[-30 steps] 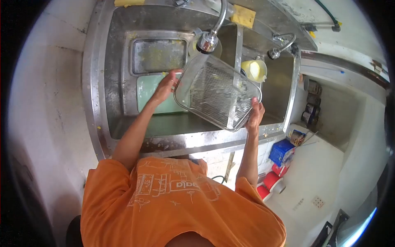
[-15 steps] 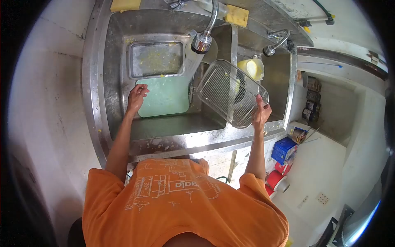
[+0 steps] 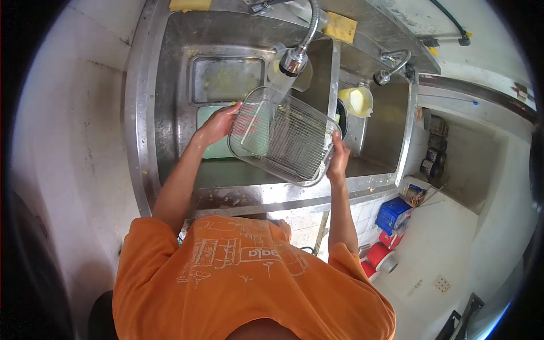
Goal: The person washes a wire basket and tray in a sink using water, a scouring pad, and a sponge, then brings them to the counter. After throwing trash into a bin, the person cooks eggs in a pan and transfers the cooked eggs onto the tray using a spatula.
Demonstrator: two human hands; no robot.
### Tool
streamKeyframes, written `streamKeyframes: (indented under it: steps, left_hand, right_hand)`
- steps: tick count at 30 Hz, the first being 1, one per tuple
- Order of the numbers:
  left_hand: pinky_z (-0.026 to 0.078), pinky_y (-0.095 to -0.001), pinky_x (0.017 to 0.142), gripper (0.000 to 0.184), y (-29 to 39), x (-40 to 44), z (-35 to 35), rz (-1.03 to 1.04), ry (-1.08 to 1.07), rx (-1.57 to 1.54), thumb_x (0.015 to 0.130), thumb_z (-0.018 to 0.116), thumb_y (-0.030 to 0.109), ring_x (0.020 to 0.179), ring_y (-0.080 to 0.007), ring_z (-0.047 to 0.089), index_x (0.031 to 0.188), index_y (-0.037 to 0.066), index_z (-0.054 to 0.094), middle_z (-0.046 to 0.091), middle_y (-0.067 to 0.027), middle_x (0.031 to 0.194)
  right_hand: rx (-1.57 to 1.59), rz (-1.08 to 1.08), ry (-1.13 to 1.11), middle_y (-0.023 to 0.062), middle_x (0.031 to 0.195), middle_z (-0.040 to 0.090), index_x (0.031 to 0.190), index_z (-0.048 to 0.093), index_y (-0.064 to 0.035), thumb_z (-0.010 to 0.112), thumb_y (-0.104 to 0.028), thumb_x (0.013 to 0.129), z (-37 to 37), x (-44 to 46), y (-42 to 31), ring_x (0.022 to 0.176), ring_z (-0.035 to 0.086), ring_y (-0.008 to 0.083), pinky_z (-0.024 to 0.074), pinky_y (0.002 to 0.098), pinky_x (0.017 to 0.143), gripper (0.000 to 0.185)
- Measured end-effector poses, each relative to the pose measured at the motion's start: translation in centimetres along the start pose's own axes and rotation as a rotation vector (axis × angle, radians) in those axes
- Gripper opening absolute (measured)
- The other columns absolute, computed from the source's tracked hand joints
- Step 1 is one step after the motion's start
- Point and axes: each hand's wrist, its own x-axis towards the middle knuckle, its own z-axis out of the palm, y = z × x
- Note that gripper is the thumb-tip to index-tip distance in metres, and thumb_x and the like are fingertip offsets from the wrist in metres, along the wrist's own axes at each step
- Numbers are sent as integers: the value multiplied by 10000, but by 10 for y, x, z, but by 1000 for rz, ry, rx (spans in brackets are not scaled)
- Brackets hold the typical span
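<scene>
The left hand (image 3: 220,124) has returned to the wire basket (image 3: 286,136), fingers spread open behind its left mesh; the right hand (image 3: 339,159) grips its right rim.

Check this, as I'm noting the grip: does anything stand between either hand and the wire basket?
Nothing visible does. The right hand grips one end of the wire basket; the left hand is at the opposite end, fingers showing through the mesh.

In the sink (image 3: 249,179), we have the board (image 3: 211,151) below our left hand (image 3: 220,123), the tray (image 3: 228,79) beyond it, and the jug (image 3: 357,103) beyond our right hand (image 3: 339,157).
</scene>
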Motion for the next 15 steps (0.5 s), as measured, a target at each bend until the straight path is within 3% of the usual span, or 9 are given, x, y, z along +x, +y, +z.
streamKeyframes:
  steps: [2, 3, 5, 7, 8, 10, 11, 13, 15]
  left_hand:
    - [535, -312, 799, 416, 10, 4, 9, 193, -105, -41, 988, 505, 297, 997, -192, 646, 1307, 32, 483, 652, -118, 1144]
    - [555, -257, 684, 379, 13, 8, -1, 147, -164, -127, 1000, 481, 232, 875, -167, 677, 1330, 44, 476, 657, -117, 1153]
    - [549, -236, 638, 392, 24, 10, -11, 178, -123, -137, 997, 491, 245, 795, -153, 676, 1335, 46, 477, 664, -113, 1143]
    - [527, -190, 537, 405, 38, 4, -14, 175, -13, -246, 989, 512, 279, 644, -133, 668, 1322, 50, 504, 680, -98, 1116]
    - [527, -190, 537, 405, 55, -3, -4, 172, -16, -240, 989, 512, 279, 644, -133, 668, 1322, 50, 504, 680, -98, 1116]
    - [540, -218, 509, 402, 76, -11, 15, 234, 83, -60, 983, 523, 278, 710, -149, 690, 1301, 31, 522, 680, -110, 1085]
    - [540, -218, 509, 402, 75, -8, 27, 218, 89, -59, 983, 523, 278, 710, -149, 690, 1301, 31, 522, 680, -110, 1085]
    - [553, -265, 477, 400, 81, 5, 48, 282, -83, 323, 987, 516, 246, 715, -162, 698, 1302, 0, 511, 676, -126, 1021]
    - [560, -282, 473, 390, 94, 16, 49, 248, -119, 483, 983, 520, 230, 702, -173, 699, 1285, -17, 523, 671, -131, 974]
  right_hand:
    - [145, 34, -51, 70, 919, 641, 1064, 624, 73, 602, -452, 918, 13, 2, 1, 851, 581, 138, 452, 273, 754, 546]
    - [151, 30, -52, 70, 919, 641, 1064, 624, 73, 602, -452, 918, 17, 4, -2, 851, 581, 138, 452, 273, 754, 546]
    - [12, 149, -19, 64, 917, 643, 1092, 624, 45, 566, -490, 929, 22, 12, -8, 839, 578, 146, 449, 277, 747, 562]
    - [-410, -78, -12, 171, 1136, 609, 1270, 508, 59, 504, -506, 951, 36, 12, -2, 1006, 588, 250, 443, 337, 880, 649]
    - [-623, -240, 42, 210, 1222, 577, 1327, 457, 62, 496, -497, 955, 58, -3, -13, 1087, 574, 290, 426, 365, 947, 673]
    - [-677, -669, -33, 232, 1336, 499, 1398, 371, 49, 516, -501, 936, 89, 3, -22, 1212, 501, 346, 341, 418, 1053, 732]
    - [-497, -665, -101, 214, 1315, 525, 1370, 435, 9, 534, -513, 920, 116, 3, -31, 1225, 489, 352, 320, 426, 1066, 697]
    - [-308, -657, -170, 197, 1294, 551, 1342, 498, -30, 552, -525, 903, 150, 15, -54, 1238, 477, 359, 300, 435, 1078, 664]
    - [-762, -884, -357, 183, 1191, 623, 1213, 628, -84, 588, -556, 865, 167, 30, -73, 1199, 524, 355, 366, 432, 1036, 588]
